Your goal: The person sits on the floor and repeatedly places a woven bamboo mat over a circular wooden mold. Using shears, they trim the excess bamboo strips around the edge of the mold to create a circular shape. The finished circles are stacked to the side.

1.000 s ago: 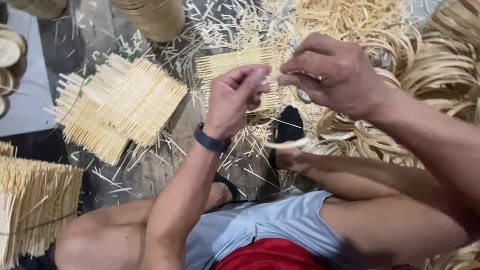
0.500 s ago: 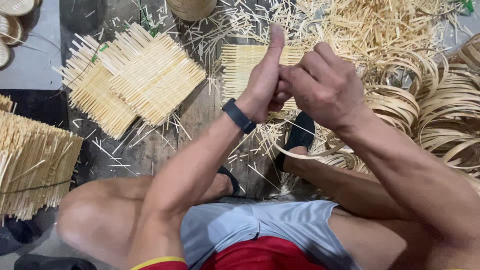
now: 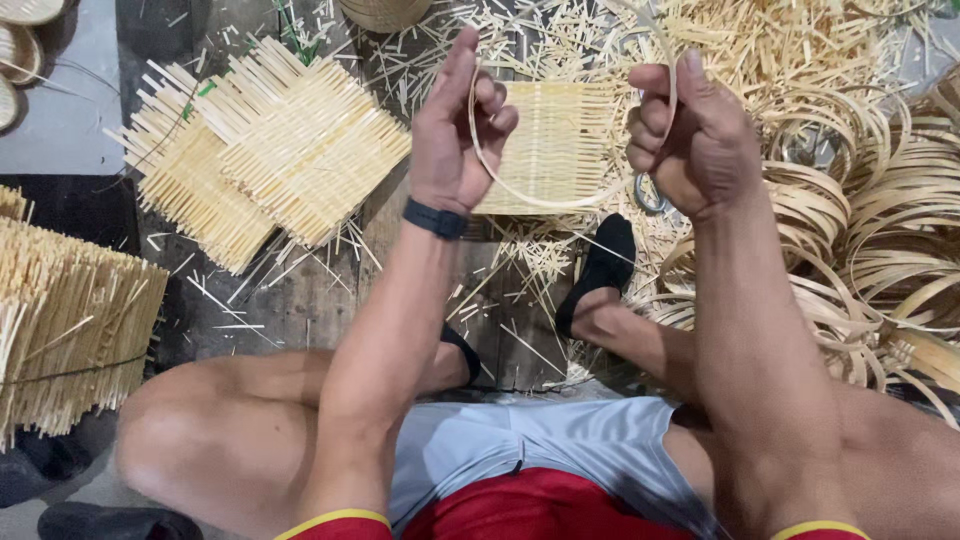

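A thin pale bamboo strip curves in a loop between my two raised hands. My left hand pinches one end of it, with the index finger pointing up and a dark band on the wrist. My right hand is closed in a fist around the other end. Below the loop, on the wooden floor, lies a small woven bamboo mat. I sit with bent legs, and my foot in a black shoe rests just under the mat.
Two stacked woven mats lie at the left. A bundle of bamboo sticks sits at the far left. Coiled bamboo strips pile up on the right. Loose splinters cover the floor, and small round baskets stand top left.
My hands were pressed together in front of me and have moved apart. The strip now hangs as an open loop between them.
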